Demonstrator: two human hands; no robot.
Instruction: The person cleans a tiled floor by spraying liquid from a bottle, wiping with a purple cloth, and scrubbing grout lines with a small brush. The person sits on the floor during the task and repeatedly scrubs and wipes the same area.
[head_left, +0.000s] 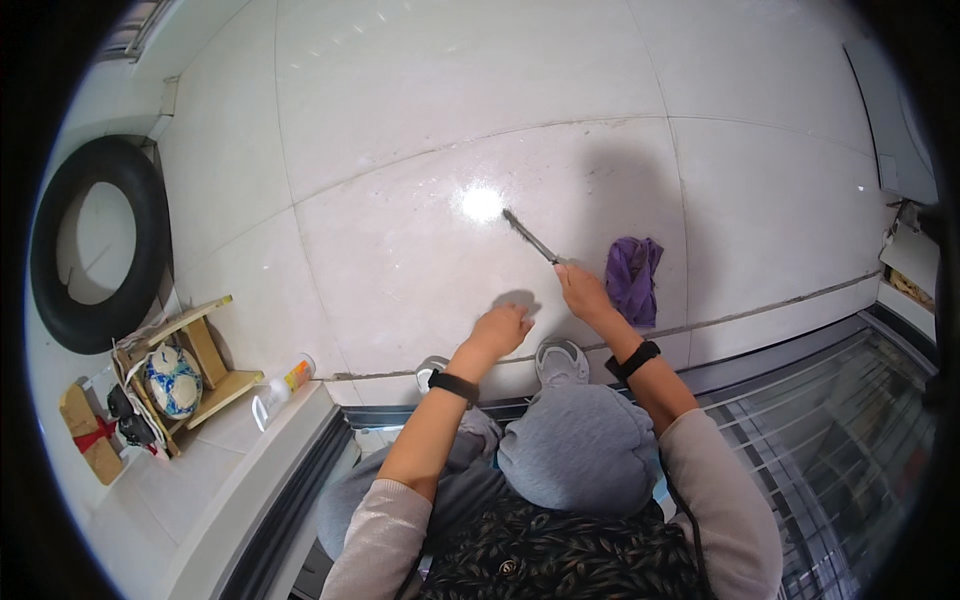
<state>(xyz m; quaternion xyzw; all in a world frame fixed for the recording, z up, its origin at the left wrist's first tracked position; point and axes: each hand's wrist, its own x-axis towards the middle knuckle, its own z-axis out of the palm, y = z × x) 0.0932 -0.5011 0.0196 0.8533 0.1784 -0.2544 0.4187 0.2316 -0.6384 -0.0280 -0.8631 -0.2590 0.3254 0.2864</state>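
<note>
My right hand grips the near end of a thin, dark brush-like tool. Its bristly-looking far tip lies close to a bright light reflection on the pale tiled floor. Just right of that hand a crumpled purple cloth lies on the tiles. My left hand hovers low over the floor, nearer to me, with its fingers partly bent and nothing visible in it.
A black inner tube leans at the left. Below it are a wooden frame with a patterned ball and a white spray bottle. Dark sliding-door tracks run near my feet; a grey panel stands at the far right.
</note>
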